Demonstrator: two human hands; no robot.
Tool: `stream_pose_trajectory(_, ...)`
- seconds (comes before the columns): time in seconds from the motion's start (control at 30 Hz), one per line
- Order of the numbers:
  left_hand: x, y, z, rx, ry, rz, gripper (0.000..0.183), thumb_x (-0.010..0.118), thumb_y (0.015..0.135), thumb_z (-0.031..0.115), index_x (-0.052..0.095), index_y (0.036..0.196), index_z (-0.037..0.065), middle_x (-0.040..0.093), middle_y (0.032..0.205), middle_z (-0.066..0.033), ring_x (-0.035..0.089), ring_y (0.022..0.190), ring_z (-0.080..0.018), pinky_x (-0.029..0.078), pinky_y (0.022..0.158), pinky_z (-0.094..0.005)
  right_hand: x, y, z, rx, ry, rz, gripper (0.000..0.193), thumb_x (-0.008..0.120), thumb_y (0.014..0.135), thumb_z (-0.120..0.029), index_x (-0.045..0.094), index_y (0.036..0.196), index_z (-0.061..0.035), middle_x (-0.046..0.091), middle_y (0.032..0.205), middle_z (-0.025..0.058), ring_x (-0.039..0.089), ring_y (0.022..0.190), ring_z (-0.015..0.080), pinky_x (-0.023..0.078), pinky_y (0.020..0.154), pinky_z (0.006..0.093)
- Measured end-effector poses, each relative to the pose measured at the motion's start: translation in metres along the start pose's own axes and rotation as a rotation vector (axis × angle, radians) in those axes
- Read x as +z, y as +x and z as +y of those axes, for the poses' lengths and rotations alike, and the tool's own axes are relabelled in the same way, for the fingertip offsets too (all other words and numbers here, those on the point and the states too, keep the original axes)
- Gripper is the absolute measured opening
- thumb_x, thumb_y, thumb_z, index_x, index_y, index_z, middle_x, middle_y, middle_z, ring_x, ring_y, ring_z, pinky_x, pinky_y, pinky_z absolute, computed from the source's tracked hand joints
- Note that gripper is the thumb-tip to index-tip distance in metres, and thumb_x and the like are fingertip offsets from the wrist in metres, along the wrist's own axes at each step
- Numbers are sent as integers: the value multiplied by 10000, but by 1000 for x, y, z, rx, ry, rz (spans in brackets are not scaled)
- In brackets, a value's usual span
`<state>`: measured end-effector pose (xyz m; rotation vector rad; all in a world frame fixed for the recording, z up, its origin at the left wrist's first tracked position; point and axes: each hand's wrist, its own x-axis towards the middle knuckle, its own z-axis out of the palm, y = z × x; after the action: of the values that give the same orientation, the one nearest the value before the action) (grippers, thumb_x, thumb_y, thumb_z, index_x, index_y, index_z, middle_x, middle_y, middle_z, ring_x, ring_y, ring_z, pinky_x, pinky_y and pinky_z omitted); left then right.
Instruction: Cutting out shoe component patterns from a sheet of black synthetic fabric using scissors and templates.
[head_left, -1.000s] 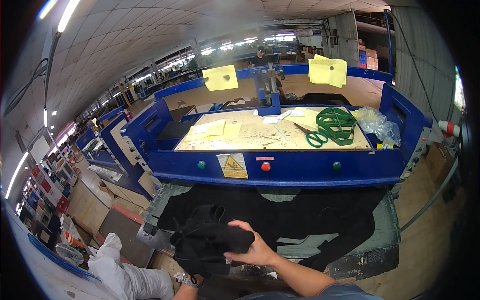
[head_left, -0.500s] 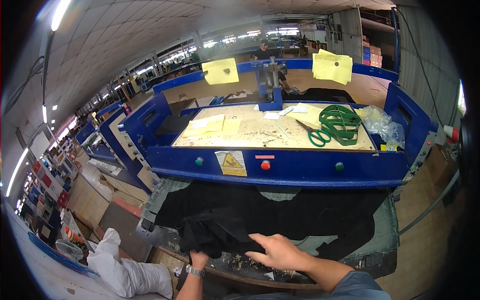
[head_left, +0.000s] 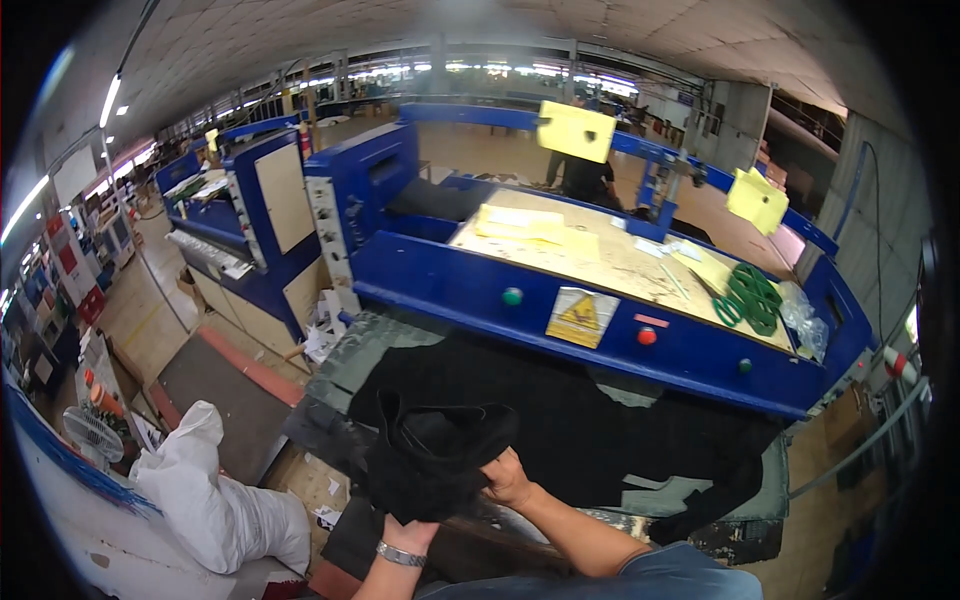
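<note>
A folded bundle of soft black sheet material [head_left: 425,465] is lifted at the near left of the press bed, its upper edge standing up in a loop. My left hand [head_left: 408,535], with a metal watch on the wrist, grips it from below, the fingers partly hidden behind it. My right hand [head_left: 508,480] is closed on its right side. Beyond my hands, a wide black sheet [head_left: 570,430] with irregular edges lies flat on the worn greenish bed [head_left: 350,345]. Whether bundle and sheet are joined, I cannot tell.
A blue press beam [head_left: 450,285] with buttons crosses above the bed. On its top board lie yellow papers [head_left: 535,230], green-handled scissors [head_left: 727,310], green cutting dies [head_left: 755,297] and clear plastic [head_left: 800,318]. A white sack [head_left: 225,490] stands at left. Another person [head_left: 585,178] is behind the press.
The view has turned left. The black bundle is lifted and gathered upright. My right hand, earlier pointing with fingers apart at the material's edge, now grips the bundle's right side.
</note>
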<state>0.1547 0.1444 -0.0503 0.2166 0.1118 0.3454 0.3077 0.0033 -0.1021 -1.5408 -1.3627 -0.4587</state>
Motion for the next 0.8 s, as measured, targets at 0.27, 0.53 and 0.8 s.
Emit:
stream_pose_trajectory(0.27,-40,6,107,-53,-131,57,541,491,1075,424,494,1506,98,509,1545,-137,499,1405,-313,367,1223,-468,122,109,-59,117,533,-79,1113,908,746,-279,206,1599,-140,139,1684,247,202,1557,432,225,1228,575)
stream_pose_trajectory(0.53,-28,109,197,167,1579,-310,599,537,1063,333,369,1582,84,395,1624,-128,402,1477,-274,310,1252,-403,161,187,21,450,927,-348,1498,1002,622,-265,-71,1642,-34,326,1647,158,298,1548,293,88,1294,457)
stream_pose_trajectory(0.8,-36,154,313,76,1524,-320,568,539,1059,281,389,1574,96,438,1594,-123,438,1452,-255,328,1243,-378,260,266,53,562,1081,-440,1014,970,639,-125,431,1490,-4,566,1423,91,527,1305,189,406,1149,374)
